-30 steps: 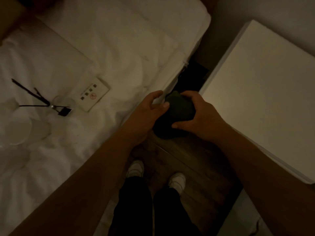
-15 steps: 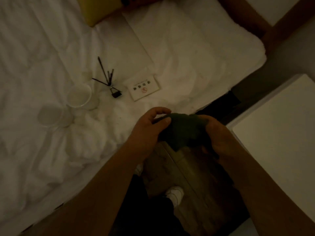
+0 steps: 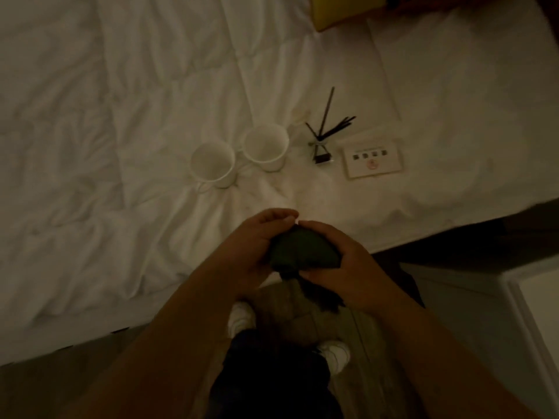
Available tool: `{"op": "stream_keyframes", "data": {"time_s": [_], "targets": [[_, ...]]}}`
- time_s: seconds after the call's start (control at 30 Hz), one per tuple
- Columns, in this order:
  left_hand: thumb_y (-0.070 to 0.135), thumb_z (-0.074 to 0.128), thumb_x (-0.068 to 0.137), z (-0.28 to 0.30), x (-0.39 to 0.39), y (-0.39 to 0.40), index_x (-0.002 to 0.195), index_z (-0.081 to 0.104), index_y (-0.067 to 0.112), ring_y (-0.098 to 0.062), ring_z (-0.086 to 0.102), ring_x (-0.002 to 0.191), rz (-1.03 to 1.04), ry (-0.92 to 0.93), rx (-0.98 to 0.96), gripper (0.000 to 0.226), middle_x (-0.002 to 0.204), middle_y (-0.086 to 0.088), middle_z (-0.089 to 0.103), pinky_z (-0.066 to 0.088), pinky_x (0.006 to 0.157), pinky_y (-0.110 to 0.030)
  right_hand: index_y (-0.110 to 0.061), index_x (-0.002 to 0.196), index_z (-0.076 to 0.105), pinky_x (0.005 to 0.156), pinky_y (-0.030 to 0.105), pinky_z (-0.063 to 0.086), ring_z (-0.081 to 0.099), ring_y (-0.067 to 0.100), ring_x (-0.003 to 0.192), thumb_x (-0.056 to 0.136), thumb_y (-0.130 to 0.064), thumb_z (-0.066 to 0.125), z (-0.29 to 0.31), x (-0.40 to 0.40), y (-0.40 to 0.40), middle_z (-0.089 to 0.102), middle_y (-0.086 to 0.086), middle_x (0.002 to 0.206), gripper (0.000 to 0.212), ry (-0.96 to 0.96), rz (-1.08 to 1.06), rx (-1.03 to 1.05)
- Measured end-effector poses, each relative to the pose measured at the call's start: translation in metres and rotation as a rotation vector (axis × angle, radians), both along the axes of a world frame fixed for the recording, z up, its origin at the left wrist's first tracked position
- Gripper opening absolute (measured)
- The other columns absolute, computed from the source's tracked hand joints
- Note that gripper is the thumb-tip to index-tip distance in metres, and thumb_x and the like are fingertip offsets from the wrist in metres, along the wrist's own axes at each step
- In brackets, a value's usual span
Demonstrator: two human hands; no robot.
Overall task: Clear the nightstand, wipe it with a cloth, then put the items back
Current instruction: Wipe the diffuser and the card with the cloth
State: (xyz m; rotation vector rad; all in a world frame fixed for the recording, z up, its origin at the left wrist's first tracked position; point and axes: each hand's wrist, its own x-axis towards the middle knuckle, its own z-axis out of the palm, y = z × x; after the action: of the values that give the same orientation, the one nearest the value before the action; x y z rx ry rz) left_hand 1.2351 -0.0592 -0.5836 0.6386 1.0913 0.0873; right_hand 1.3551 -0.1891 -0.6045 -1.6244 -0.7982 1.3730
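A dark green cloth (image 3: 298,249) is bunched between both hands over the bed's near edge. My left hand (image 3: 257,240) grips its left side, and my right hand (image 3: 338,261) curls round its right side and underside. On the white bedding lie two white mugs (image 3: 213,163) (image 3: 266,146), a small reed diffuser with black sticks (image 3: 322,152) and a white card with printed marks (image 3: 373,158). Only a corner of the white nightstand (image 3: 532,300) shows at the right edge.
The white bed (image 3: 121,116) fills the upper view, with a yellow object (image 3: 332,13) at the top. My white shoes (image 3: 240,317) stand on a wooden floor between bed and nightstand. A dark gap (image 3: 472,234) separates the two.
The view has swung left from the nightstand toward the bed. Both hands have kept hold of the cloth and now sit over the bed's edge, nearer the mugs.
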Motion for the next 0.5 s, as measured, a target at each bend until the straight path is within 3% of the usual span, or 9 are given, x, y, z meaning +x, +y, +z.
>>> {"op": "stream_keyframes", "data": {"time_s": [0.13,0.2,0.27,0.33,0.43,0.5], "targets": [[0.021,0.059,0.093,-0.004,-0.037,0.056,0.101,0.065,0.023,-0.022,0.071,0.08,-0.131,0.228,0.316,0.01,0.104,-0.007,0.068,0.06,0.067,-0.036,-0.048,0.111,0.061,0.082,0.023,0.054,0.063,0.006,0.104,0.075,-0.01,0.078,-0.015,-0.03,0.036,0.066,-0.019,0.111,0.055,0.111,-0.167,0.012],[0.027,0.062,0.09,-0.008,-0.05,0.083,0.101,0.063,0.027,-0.017,0.07,0.086,-0.132,0.335,0.594,0.011,0.103,0.0,0.07,0.059,0.077,-0.035,-0.038,0.107,0.066,0.083,0.035,0.055,0.065,0.02,0.103,0.07,-0.016,0.078,-0.017,-0.04,0.048,0.07,-0.005,0.109,0.045,0.236,-0.347,0.008],[0.032,0.065,0.086,-0.015,-0.06,0.112,0.111,0.059,0.027,-0.009,0.063,0.097,-0.212,0.477,1.038,0.026,0.111,0.006,0.065,0.051,0.086,-0.03,-0.026,0.107,0.068,0.085,0.047,0.054,0.065,0.032,0.103,0.066,-0.027,0.076,-0.02,-0.052,0.057,0.07,0.009,0.11,0.042,0.371,-0.482,-0.03],[0.038,0.069,0.081,-0.029,-0.061,0.136,0.131,0.047,0.026,-0.018,0.048,0.122,-0.386,0.525,1.333,0.056,0.136,0.0,0.05,0.039,0.1,-0.036,-0.026,0.104,0.072,0.082,0.048,0.054,0.065,0.036,0.104,0.065,-0.03,0.079,-0.022,-0.061,0.065,0.07,0.012,0.11,0.039,0.501,-0.562,-0.051],[0.051,0.072,0.075,-0.052,-0.05,0.157,0.149,0.019,0.03,-0.03,0.01,0.145,-0.754,0.49,1.301,0.093,0.159,-0.005,0.01,0.02,0.111,-0.05,-0.027,0.105,0.073,0.076,0.042,0.055,0.065,0.035,0.104,0.067,-0.029,0.075,-0.023,-0.075,0.079,0.068,0.012,0.115,0.038,0.635,-0.578,-0.015],[0.05,0.073,0.075,-0.067,-0.047,0.167,0.15,0.015,0.031,-0.033,0.017,0.142,-0.898,0.477,1.292,0.096,0.159,-0.004,0.011,0.029,0.109,-0.053,-0.024,0.106,0.073,0.077,0.045,0.054,0.065,0.037,0.103,0.065,-0.03,0.076,-0.024,-0.084,0.088,0.068,0.015,0.114,0.041,0.629,-0.604,-0.046]]}}
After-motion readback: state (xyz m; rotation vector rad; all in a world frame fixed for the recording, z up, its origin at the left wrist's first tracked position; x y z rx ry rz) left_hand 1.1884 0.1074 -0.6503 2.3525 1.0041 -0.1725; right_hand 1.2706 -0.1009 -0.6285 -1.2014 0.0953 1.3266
